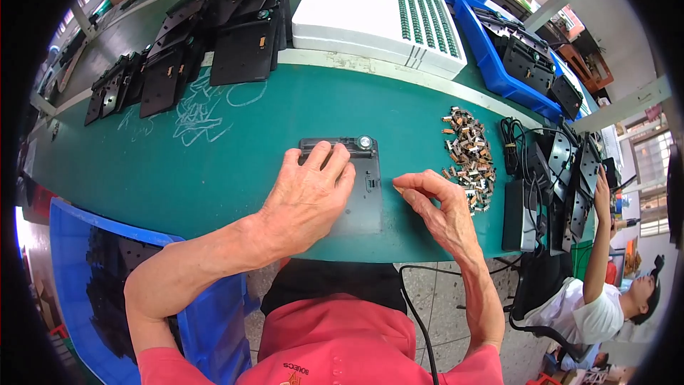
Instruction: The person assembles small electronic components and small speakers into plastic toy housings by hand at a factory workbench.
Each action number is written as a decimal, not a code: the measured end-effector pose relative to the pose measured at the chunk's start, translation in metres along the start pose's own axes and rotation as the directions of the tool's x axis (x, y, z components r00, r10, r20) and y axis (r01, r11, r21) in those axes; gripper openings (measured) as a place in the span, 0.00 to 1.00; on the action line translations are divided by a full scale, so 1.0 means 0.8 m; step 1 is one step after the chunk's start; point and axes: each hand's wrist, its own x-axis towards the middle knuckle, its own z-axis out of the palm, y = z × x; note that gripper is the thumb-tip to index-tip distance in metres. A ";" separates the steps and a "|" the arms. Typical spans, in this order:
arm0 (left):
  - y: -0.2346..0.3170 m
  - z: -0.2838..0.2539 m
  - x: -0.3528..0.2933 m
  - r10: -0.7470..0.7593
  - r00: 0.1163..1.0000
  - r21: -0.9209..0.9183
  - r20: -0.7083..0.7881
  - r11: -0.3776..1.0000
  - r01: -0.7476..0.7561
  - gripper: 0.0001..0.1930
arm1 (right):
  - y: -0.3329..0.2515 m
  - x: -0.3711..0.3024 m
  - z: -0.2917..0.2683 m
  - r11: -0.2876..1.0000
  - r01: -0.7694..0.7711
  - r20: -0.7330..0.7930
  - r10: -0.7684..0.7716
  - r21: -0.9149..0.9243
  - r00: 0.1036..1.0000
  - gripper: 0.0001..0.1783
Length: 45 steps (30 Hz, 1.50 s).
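Note:
A black plastic panel (362, 208) lies flat on the green tabletop in front of me, with a round silver piece (365, 142) at its upper right corner. My left hand (305, 196) covers the panel's left side and grips it, fingers bent over the raised bar at its far end. Just right of the panel, my right hand (438, 207) is closed in a pinch above the table. What sits between its thumb and forefinger is too small to make out. Beyond it lies a heap of small metal-and-brown slide switches (470, 157).
Similar black panels (242, 50) stand stacked at the far left. A white foam block (349, 11) holds rows of green round parts. Blue bins (491, 64) (221, 328) hold more panels. Cables and a black box (519, 214) lie right, near another person (591, 306).

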 end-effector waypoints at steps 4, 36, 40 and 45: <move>0.005 -0.004 -0.003 -0.013 1.000 -0.030 0.019 0.999 0.014 0.23 | -0.005 0.001 0.005 0.929 -0.218 0.066 0.207 0.300 0.976 0.10; 0.004 -0.008 -0.003 0.013 0.999 -0.010 0.042 1.000 -0.012 0.23 | 0.000 -0.009 -0.010 0.959 0.086 -0.009 -0.091 -0.271 0.996 0.16; 0.004 -0.010 -0.003 0.014 0.998 -0.020 0.065 1.000 -0.012 0.22 | 0.002 -0.014 0.001 0.930 0.104 -0.021 -0.119 -0.353 0.993 0.17; 0.003 -0.006 -0.003 0.023 0.999 -0.007 0.039 1.000 -0.023 0.21 | 0.007 -0.014 0.011 0.931 0.124 -0.058 -0.152 -0.343 0.987 0.15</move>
